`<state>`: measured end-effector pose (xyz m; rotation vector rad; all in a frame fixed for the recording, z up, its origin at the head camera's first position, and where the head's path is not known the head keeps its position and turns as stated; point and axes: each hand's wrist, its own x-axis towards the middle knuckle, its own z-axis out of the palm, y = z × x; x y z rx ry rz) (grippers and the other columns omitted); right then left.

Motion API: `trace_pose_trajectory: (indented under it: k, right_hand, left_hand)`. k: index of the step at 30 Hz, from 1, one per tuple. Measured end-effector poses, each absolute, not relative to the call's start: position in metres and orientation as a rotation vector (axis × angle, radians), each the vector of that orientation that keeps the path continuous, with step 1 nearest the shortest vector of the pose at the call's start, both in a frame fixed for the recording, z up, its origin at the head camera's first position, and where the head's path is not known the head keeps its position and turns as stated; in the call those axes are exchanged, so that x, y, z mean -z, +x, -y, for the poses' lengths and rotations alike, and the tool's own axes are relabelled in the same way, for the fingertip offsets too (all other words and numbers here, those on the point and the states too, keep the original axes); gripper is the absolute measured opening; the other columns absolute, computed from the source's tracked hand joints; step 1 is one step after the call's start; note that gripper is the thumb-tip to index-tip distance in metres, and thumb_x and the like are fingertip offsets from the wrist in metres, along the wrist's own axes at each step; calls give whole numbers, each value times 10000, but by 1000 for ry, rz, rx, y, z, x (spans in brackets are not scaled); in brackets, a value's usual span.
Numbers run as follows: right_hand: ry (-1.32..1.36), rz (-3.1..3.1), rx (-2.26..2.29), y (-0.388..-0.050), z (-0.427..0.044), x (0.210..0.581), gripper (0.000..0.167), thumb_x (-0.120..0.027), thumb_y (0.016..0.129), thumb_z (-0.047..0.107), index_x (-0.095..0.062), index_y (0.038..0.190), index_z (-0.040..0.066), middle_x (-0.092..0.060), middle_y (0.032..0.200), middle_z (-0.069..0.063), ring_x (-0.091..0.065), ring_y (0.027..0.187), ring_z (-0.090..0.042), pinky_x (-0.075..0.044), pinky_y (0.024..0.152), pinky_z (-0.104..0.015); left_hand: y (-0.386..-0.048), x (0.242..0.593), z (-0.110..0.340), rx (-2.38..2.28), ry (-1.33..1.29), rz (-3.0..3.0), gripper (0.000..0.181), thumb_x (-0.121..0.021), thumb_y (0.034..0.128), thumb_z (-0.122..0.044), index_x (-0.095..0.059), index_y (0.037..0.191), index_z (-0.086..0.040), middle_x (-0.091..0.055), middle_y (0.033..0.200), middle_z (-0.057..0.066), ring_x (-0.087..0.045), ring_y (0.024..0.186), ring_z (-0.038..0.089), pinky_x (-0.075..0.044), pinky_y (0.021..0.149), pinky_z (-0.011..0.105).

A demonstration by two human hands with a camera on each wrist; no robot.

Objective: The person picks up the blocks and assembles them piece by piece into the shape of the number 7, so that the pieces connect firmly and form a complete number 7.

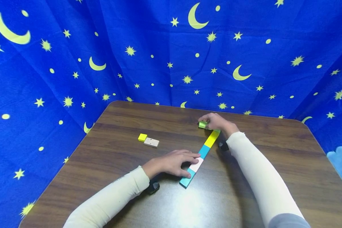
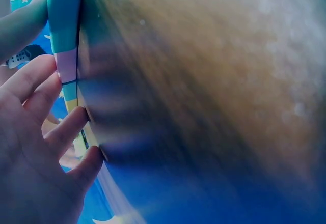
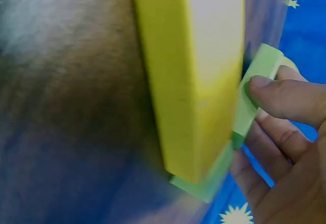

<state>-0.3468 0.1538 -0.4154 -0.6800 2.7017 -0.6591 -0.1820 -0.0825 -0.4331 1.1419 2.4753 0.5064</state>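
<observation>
A diagonal row of blocks lies on the table: a teal block (image 1: 185,181), a pale pink block (image 1: 196,165), a blue block (image 1: 204,151), a yellow block (image 1: 211,139) and a green block (image 3: 201,187) at the far end. My left hand (image 1: 178,162) rests over the near part of the row, fingers spread, with its thumb by the teal block and fingertips by the pink and blue ones. At the far end my right hand (image 1: 217,122) pinches another light green block (image 3: 254,89) between thumb and fingers. That block is angled leftward from the row's end.
Left of the row, a small yellow block (image 1: 142,137) touches a speckled pale block (image 1: 151,142) on the wooden table (image 1: 117,120). A blue curtain (image 1: 159,38) with moons and stars hangs behind the table. Black wrist devices (image 1: 153,187) sit beneath both wrists.
</observation>
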Motion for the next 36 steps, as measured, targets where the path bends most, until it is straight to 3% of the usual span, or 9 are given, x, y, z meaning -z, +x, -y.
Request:
trace_pose_trajectory:
  k: [9,36]
  right_hand:
    - [-644,-2724,708,-346,-161,422,419,-646,871,8,-650,1287,56,-679,1246,-204,-615,1036,-302,-510,918,-451]
    - [-576,-2694,844,-343,-176,432,390,-653,885,79,-652,1274,48,-683,1206,-197,-605,1016,-289,-505,872,-382]
  left_hand:
    - [-181,433,83,-518,1136,-2478,605,-690,920,-395,-487,1472,-250,-288,1629,-155,-325,1506,211,-279,1233,467]
    - [-181,433,83,-525,1128,-2463,600,-682,928,-386,-479,1477,-252,-276,1633,-160,-309,1513,210,-260,1242,466]
